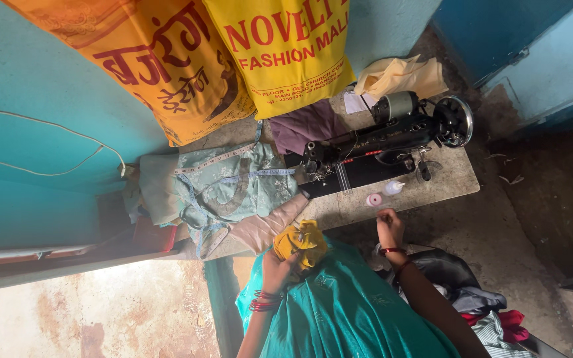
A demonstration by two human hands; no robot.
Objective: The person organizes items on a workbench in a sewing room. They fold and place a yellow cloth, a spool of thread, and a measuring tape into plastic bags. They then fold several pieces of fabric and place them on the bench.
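Observation:
My left hand (277,266) grips a bunched yellow cloth (301,240) just above my lap, over the teal garment (339,305) that I wear. My right hand (389,229) rests with curled fingers at the near edge of the stone table (455,178). Whether it holds anything is too small to tell. Just beyond it lie a pink thread spool (374,199) and a small white bottle (394,187). A black sewing machine (382,140) stands on the table behind them.
Pale green embroidered fabric (233,185) with a measuring tape lies left of the machine, beside beige cloth (266,229). An orange bag (167,66) and a yellow bag (286,53) hang on the teal wall. Cream cloth (399,76) and purple cloth (306,126) lie behind. Clothes (479,305) pile at my right.

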